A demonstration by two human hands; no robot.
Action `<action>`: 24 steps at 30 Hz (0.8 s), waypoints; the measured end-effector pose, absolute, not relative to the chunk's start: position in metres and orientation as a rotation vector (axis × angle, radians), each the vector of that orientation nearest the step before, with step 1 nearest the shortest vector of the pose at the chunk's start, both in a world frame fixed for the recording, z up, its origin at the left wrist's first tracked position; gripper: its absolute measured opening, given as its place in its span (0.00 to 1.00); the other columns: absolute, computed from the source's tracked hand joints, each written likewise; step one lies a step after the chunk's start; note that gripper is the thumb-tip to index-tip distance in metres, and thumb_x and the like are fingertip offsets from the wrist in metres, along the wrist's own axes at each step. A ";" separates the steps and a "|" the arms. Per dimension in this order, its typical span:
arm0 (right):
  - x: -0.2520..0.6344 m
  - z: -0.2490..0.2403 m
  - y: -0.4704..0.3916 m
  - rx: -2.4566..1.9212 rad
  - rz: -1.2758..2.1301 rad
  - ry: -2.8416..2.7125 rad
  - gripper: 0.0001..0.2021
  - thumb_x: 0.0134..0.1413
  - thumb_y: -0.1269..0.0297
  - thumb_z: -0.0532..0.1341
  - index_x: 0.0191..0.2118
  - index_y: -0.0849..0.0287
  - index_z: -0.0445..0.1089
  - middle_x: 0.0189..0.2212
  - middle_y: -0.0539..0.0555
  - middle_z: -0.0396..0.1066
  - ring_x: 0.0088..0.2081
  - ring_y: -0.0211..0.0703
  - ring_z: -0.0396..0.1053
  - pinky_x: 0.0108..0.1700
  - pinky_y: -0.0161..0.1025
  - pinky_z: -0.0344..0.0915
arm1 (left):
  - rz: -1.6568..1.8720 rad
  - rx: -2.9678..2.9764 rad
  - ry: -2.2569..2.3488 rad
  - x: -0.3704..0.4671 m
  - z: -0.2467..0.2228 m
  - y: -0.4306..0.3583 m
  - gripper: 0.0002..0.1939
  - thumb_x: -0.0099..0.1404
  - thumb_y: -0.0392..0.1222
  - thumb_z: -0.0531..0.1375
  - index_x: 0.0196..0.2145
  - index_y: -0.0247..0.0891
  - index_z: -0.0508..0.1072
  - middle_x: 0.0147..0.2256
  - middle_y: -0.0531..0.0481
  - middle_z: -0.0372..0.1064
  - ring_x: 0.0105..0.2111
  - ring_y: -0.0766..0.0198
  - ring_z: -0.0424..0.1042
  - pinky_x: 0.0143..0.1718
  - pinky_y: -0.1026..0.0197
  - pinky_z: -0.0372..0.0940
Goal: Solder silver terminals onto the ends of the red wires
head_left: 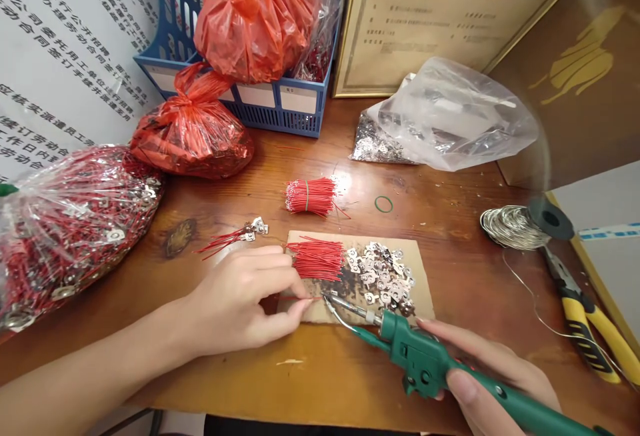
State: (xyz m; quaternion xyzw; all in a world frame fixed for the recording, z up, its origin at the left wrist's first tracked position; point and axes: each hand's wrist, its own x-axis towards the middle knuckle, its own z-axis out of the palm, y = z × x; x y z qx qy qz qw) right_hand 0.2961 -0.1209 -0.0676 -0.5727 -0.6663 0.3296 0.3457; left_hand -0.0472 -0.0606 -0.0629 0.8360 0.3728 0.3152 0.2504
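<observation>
My left hand (255, 296) pinches a single red wire (314, 299) between thumb and forefinger, low over the cardboard sheet (424, 289). My right hand (495, 369) is wrapped round a green soldering iron (420, 356) with a solder feed tube beside its tip. That tip meets the cardboard at the wire's end, where a small metal piece is hard to make out. On the cardboard lie a pile of loose red wires (320, 259) and a heap of silvery metal terminals (385, 273). Several wires with terminals attached (235, 237) rest on the table beyond my left hand.
Behind the cardboard sit a banded red wire bundle (311, 196) and a green rubber band (384, 204). A solder spool (517, 226) and yellow-black pliers (575, 309) lie right. Filled bags stand left (80, 223) and back (195, 136), near a blue rack (280, 106) and a clear bag (445, 116).
</observation>
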 end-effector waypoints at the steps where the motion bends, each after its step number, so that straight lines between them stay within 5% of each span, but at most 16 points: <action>1: 0.296 -0.067 -0.120 -1.484 0.865 -1.732 0.13 0.66 0.48 0.69 0.52 0.37 0.85 0.41 0.48 0.87 0.35 0.43 0.84 0.37 0.27 0.77 | 0.857 2.275 1.016 -0.047 -0.063 -0.060 0.06 0.69 0.31 0.66 0.34 0.38 0.78 0.26 0.56 0.69 0.27 0.68 0.65 0.31 0.61 0.58; 24: 0.302 -0.072 -0.125 -1.555 0.974 -1.627 0.13 0.62 0.51 0.70 0.51 0.39 0.85 0.40 0.50 0.86 0.33 0.47 0.84 0.33 0.30 0.78 | 0.815 2.272 1.016 -0.049 -0.063 -0.060 0.06 0.70 0.31 0.66 0.34 0.38 0.79 0.27 0.55 0.71 0.28 0.67 0.67 0.32 0.60 0.59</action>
